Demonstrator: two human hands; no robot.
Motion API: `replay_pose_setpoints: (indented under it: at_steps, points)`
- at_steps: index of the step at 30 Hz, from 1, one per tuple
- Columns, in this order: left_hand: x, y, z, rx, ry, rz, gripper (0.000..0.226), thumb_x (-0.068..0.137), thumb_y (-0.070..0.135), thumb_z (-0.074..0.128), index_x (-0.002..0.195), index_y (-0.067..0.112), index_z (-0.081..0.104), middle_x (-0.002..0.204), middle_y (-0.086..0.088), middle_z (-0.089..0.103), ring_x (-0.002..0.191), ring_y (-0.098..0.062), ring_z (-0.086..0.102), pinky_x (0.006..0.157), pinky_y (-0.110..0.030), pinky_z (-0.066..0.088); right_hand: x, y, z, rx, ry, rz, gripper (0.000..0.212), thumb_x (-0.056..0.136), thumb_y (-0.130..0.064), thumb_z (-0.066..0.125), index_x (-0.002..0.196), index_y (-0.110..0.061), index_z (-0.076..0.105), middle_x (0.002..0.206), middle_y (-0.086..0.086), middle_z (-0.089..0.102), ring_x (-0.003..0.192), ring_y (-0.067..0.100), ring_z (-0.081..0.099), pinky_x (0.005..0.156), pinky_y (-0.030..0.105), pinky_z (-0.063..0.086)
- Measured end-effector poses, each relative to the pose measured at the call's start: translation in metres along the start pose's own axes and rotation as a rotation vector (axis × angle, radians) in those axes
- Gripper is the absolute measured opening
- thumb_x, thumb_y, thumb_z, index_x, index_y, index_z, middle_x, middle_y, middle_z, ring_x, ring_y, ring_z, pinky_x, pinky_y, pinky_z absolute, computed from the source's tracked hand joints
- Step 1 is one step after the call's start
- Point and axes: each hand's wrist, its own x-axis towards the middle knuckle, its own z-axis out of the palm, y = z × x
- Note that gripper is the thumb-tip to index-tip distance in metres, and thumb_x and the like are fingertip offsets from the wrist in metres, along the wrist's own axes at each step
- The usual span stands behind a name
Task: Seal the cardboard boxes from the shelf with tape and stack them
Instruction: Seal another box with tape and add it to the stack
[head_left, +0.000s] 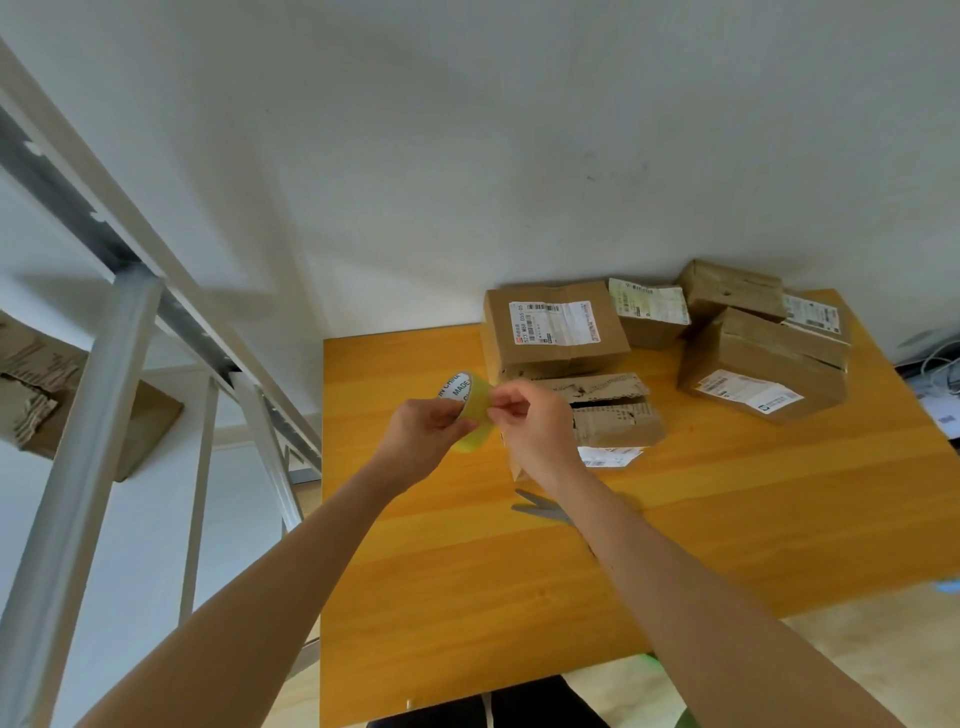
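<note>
The hands were raised together above the bench. The left hand (428, 428) gripped a roll of yellowish clear packing tape (474, 413) by its rim. The right hand (535, 428) pinched at the roll's outer face with thumb and fingertips, apparently on the free end, though the end itself was too fine to make out. The roll looked light and rigid. Its film would be thin, sticky and apt to fold on itself, so it was best drawn out taut by the end while the core was held firm.

Under the right wrist a pair of grey scissors (543, 506) lay on the orange-yellow wooden bench (467, 597), partly hidden by the forearm. Just beyond the right hand sat a brown cardboard box with ragged, torn top flaps (613, 415), unsealed. It looked light and stiff, but its flaps would probably need pressing flat. Farther back stood a labelled brown cardboard box (550, 327), and well right of the hands lay a heap of smaller labelled boxes (763, 364). Left of the hands rose a grey metal shelf frame (124, 364) carrying torn cardboard (36, 395).
</note>
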Motion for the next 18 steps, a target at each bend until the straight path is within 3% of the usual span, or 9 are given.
replay_pose_setpoints:
  at_steps: [4, 6, 9, 11, 14, 16, 18]
  points:
    - [0.0, 0.004, 0.001, 0.025, 0.052, 0.004, 0.009, 0.086, 0.013, 0.069, 0.094, 0.015, 0.074, 0.083, -0.004, 0.072, 0.074, -0.015, 0.061, 0.065, -0.029, 0.047, 0.005, -0.007, -0.013, 0.005, -0.118, 0.072, 0.017, 0.091, -0.003, 0.063, 0.107, -0.007, 0.062, 0.098, 0.006, 0.066, 0.091, 0.016, 0.061, 0.084, 0.028, 0.05]
    - [0.003, 0.007, 0.001, 0.055, 0.072, 0.005, 0.006, 0.086, 0.014, 0.07, 0.09, 0.016, 0.074, 0.08, -0.001, 0.072, 0.072, -0.014, 0.06, 0.064, -0.027, 0.047, 0.008, -0.01, -0.019, 0.033, -0.174, 0.068, 0.013, 0.091, -0.002, 0.063, 0.104, -0.003, 0.061, 0.098, 0.011, 0.065, 0.088, 0.019, 0.061, 0.084, 0.032, 0.051]
    - [0.009, 0.012, 0.0, 0.057, 0.069, 0.009, 0.007, 0.085, 0.015, 0.071, 0.09, 0.011, 0.074, 0.073, 0.006, 0.069, 0.06, 0.001, 0.058, 0.055, -0.01, 0.041, 0.011, -0.012, -0.027, 0.04, -0.212, 0.049, 0.015, 0.092, -0.001, 0.061, 0.106, -0.002, 0.063, 0.093, 0.005, 0.063, 0.085, 0.015, 0.059, 0.084, 0.031, 0.051]
    - [0.011, 0.017, 0.002, 0.085, 0.038, 0.014, 0.008, 0.085, 0.017, 0.071, 0.09, 0.012, 0.074, 0.074, 0.008, 0.068, 0.057, 0.008, 0.057, 0.053, -0.007, 0.04, 0.012, -0.01, -0.03, 0.041, -0.235, 0.07, 0.018, 0.093, 0.0, 0.058, 0.109, -0.004, 0.064, 0.091, 0.002, 0.061, 0.085, 0.013, 0.058, 0.085, 0.03, 0.051]
    - [0.012, 0.023, 0.004, 0.09, -0.014, 0.017, 0.004, 0.086, 0.019, 0.07, 0.085, 0.017, 0.072, 0.074, 0.006, 0.069, 0.057, 0.004, 0.056, 0.054, -0.012, 0.039, 0.016, -0.006, -0.036, 0.101, -0.263, 0.196, 0.016, 0.09, -0.001, 0.054, 0.1, -0.005, 0.067, 0.087, 0.013, 0.06, 0.08, 0.019, 0.056, 0.078, 0.035, 0.05]
    - [0.013, 0.025, 0.004, 0.112, -0.039, 0.022, 0.006, 0.087, 0.019, 0.069, 0.085, 0.015, 0.073, 0.078, -0.001, 0.07, 0.065, -0.008, 0.058, 0.058, -0.022, 0.042, 0.019, -0.005, -0.039, 0.134, -0.277, 0.241, 0.015, 0.087, -0.004, 0.055, 0.093, 0.003, 0.067, 0.078, 0.02, 0.057, 0.075, 0.021, 0.054, 0.072, 0.032, 0.046]
    - [0.015, 0.027, 0.004, 0.147, -0.056, 0.025, 0.008, 0.087, 0.019, 0.068, 0.089, 0.013, 0.073, 0.083, -0.003, 0.071, 0.075, -0.019, 0.063, 0.066, -0.034, 0.048, 0.021, -0.003, -0.04, 0.133, -0.288, 0.231, 0.007, 0.086, -0.01, 0.064, 0.086, -0.006, 0.071, 0.071, 0.009, 0.063, 0.07, 0.012, 0.058, 0.067, 0.022, 0.046]
